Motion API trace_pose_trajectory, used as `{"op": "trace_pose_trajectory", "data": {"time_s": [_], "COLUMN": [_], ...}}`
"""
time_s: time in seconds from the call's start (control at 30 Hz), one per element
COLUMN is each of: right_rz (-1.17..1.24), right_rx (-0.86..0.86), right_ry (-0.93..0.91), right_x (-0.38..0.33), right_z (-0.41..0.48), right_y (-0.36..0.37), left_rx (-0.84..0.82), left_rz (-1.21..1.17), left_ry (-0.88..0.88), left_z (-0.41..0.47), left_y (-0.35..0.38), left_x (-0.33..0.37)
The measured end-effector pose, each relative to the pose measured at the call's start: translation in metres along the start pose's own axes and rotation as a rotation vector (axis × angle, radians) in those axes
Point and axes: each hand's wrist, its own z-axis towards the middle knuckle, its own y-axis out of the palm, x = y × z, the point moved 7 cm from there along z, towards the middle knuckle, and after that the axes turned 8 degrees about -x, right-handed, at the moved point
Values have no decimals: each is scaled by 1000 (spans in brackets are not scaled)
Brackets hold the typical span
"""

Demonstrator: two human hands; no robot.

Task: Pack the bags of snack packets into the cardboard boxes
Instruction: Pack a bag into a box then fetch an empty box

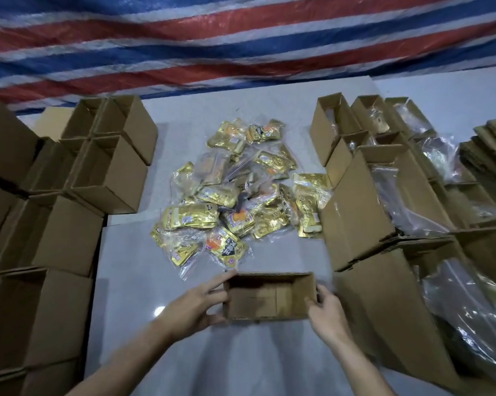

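Both hands, left (196,304) and right (325,311), gripped the empty cardboard box (269,295); best steadied, mouth up, just before the bagged snack packets (235,192).

print on the gold snack packets (238,195) — blurred, unreadable

Open cardboard box (269,295) at 6 o'clock on table (255,361), held between left hand (196,305) at its 9 o'clock side and right hand (325,310) at its 3 o'clock. Heap of snack bags (235,192) at centre, behind box. Empty boxes (69,195) stacked at 9 o'clock; filled boxes (406,195) ranged at 3 o'clock. Tarpaulin (241,38) at 12 o'clock, behind table.
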Motion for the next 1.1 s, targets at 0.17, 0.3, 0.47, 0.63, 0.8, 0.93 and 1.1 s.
{"op": "trace_pose_trajectory", "data": {"time_s": [0.17,0.3,0.47,0.63,0.8,0.93,1.1], "right_rz": [-68,24,32,-46,-27,-7,28], "right_rx": [96,131,117,59,-23,-55,-85], "right_ry": [43,98,133,147,104,69,68], "right_x": [19,31,30,16,5,4,11], "right_z": [-9,-11,0,23,42,55,63], "right_y": [-8,-14,-15,-21,-26,-28,-23], "left_rx": [-59,-41,80,-5,-130,-65,38], "left_rz": [-80,-224,-233,-326,-378,-485,-793], "left_ry": [-24,-200,-436,-651,-792,-910,-1006], "left_z": [18,45,119,199,255,278,290], "left_y": [8,-18,-45,-21,14,25,37], "left_x": [1,-1,-20,-57,-69,-76,-80]}}
